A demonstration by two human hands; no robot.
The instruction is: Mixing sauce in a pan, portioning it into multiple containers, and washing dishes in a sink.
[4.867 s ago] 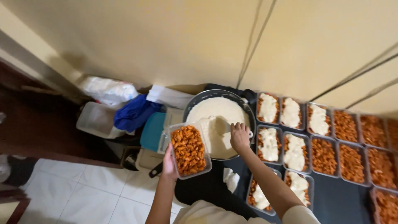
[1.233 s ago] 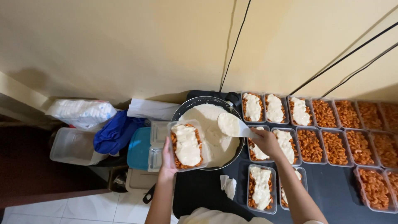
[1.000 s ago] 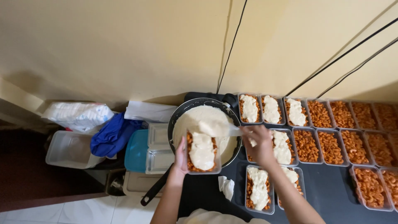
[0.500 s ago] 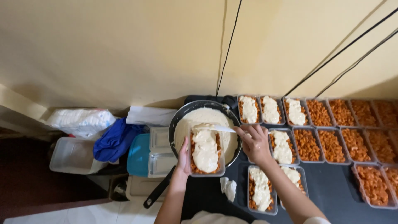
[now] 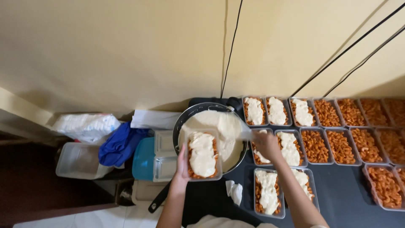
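Note:
My left hand [image 5: 183, 165] holds a clear plastic container of orange pasta [image 5: 203, 155] topped with white sauce, over the near side of a dark pan [image 5: 185, 120] of white sauce. My right hand [image 5: 267, 145] grips a spoon [image 5: 238, 126] loaded with white sauce, raised above the pan's right side. Several filled containers lie on the dark table [image 5: 346, 198] to the right; those nearest the pan carry white sauce [image 5: 277, 110], those farther right show bare orange pasta [image 5: 337, 146].
A crumpled tissue [image 5: 234, 191] lies by the pan handle [image 5: 158, 198]. Left of the table stand stacked plastic boxes, a teal lid [image 5: 143, 159], a blue cloth [image 5: 120, 142] and a white bag [image 5: 86, 126]. Black cables run down the cream wall.
The held container went from bare pasta to sauce-covered. In the last half second my right hand lifted the spoon to the pan's right with fresh sauce on it; the container barely shifted.

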